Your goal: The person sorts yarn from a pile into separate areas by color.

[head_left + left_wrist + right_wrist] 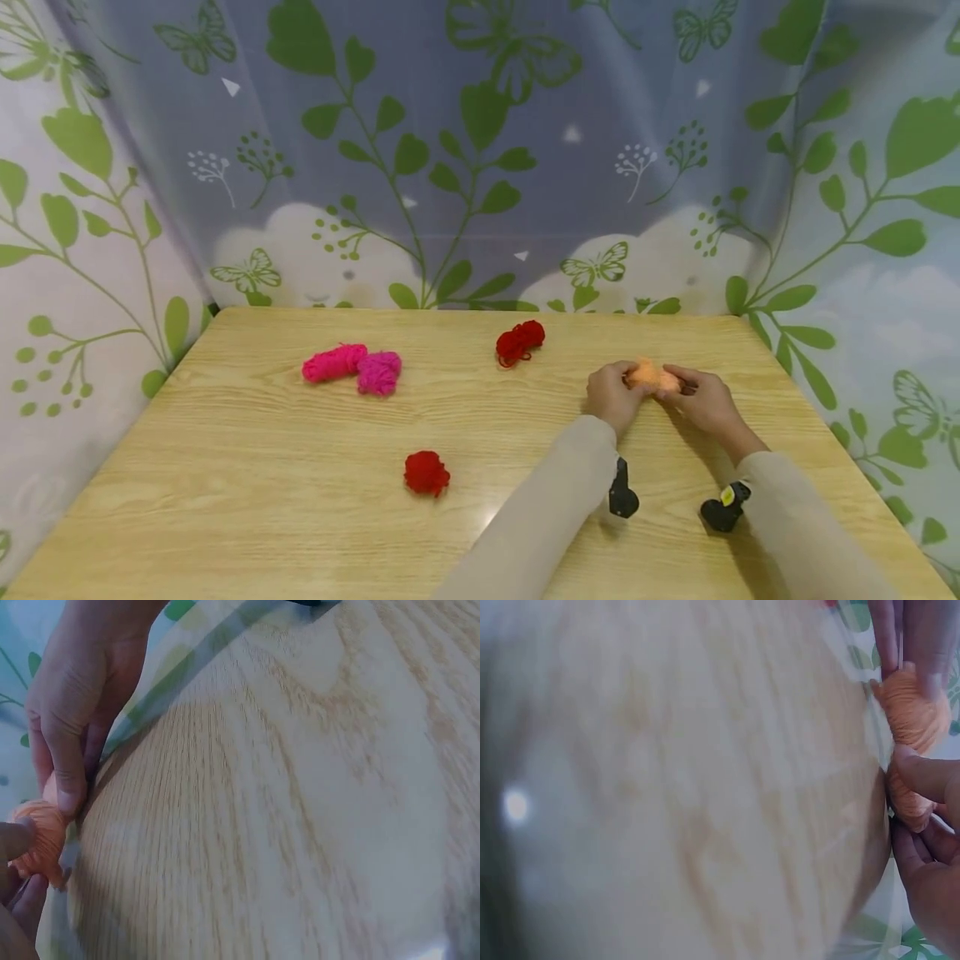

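Orange yarn [651, 377] lies lengthwise between them: left hand [613, 397] pinching its left end, right hand [707, 406] pinching the right, neither nearer!

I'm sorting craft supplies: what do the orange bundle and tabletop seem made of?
Orange bundle: probably yarn, matte; fine wound strands show, but the fibre is unclear. Tabletop: wood or wood-look laminate, smooth and slightly glossy; grain lines and a bright reflection show.
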`<move>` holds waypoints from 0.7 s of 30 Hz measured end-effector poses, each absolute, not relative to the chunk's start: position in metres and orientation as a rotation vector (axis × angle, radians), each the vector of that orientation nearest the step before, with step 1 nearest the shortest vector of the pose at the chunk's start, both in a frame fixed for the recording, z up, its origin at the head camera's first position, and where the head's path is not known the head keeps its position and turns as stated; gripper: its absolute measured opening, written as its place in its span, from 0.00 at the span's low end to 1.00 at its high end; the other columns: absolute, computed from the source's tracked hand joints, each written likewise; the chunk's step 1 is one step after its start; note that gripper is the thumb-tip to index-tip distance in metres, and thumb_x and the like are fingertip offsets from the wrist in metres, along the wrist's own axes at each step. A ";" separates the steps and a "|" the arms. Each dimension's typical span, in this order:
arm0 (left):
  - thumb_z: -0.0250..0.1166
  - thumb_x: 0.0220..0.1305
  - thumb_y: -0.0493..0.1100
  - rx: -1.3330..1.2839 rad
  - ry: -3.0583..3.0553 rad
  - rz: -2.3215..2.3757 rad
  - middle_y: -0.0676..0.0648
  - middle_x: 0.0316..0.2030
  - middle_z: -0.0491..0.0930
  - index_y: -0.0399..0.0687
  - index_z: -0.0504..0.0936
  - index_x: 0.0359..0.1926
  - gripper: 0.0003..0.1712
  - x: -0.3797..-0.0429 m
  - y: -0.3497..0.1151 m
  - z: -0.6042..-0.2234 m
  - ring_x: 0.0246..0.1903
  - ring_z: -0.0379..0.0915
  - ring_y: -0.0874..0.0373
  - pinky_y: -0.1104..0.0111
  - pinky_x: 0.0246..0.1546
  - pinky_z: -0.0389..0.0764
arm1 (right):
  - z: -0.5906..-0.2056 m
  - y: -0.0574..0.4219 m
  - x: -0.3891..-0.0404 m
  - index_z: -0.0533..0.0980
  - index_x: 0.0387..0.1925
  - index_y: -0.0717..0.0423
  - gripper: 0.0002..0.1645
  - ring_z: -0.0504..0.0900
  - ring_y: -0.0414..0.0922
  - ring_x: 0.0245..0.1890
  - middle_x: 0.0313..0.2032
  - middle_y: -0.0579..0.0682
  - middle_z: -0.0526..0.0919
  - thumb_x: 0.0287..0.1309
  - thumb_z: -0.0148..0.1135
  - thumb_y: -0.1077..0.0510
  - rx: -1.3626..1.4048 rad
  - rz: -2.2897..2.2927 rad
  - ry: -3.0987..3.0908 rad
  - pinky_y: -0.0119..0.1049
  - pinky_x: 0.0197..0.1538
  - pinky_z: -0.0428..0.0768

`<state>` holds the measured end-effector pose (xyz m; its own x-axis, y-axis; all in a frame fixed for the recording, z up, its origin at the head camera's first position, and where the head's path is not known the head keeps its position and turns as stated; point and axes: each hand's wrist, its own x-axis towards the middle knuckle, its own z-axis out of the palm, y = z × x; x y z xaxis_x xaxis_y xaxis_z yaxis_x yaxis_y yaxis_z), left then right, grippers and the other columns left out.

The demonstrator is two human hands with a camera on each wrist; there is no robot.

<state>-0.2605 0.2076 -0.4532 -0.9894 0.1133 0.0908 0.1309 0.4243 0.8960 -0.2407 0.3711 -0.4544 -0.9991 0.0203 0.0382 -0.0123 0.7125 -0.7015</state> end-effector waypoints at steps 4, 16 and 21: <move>0.72 0.56 0.43 -0.218 -2.650 -1.632 0.54 0.38 0.86 0.52 0.87 0.46 0.15 -0.262 0.207 -0.456 0.36 0.79 0.66 0.77 0.32 0.77 | -0.454 0.371 -0.241 0.64 0.65 0.70 0.34 0.72 0.65 0.57 0.60 0.74 0.68 0.62 0.62 0.56 0.004 1.170 -2.864 0.44 0.50 0.80; 0.72 0.55 0.41 -0.265 -2.642 -1.591 0.55 0.35 0.86 0.51 0.88 0.45 0.14 -0.261 0.205 -0.458 0.32 0.77 0.68 0.79 0.29 0.75 | -0.454 0.370 -0.241 0.64 0.65 0.70 0.35 0.72 0.65 0.58 0.61 0.74 0.66 0.63 0.62 0.57 -0.021 1.182 -2.873 0.43 0.51 0.79; 0.71 0.56 0.42 -0.284 -2.662 -1.602 0.54 0.42 0.85 0.51 0.86 0.48 0.16 -0.261 0.205 -0.453 0.42 0.80 0.65 0.77 0.36 0.78 | -0.453 0.370 -0.240 0.64 0.65 0.70 0.34 0.72 0.65 0.58 0.61 0.74 0.67 0.62 0.62 0.57 -0.019 1.176 -2.870 0.41 0.50 0.80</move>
<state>-0.2612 0.2052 -0.4530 -0.9832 0.1440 0.1120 0.1664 0.4562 0.8742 -0.2404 0.3696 -0.4528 -0.9991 0.0266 0.0326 -0.0039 0.7123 -0.7018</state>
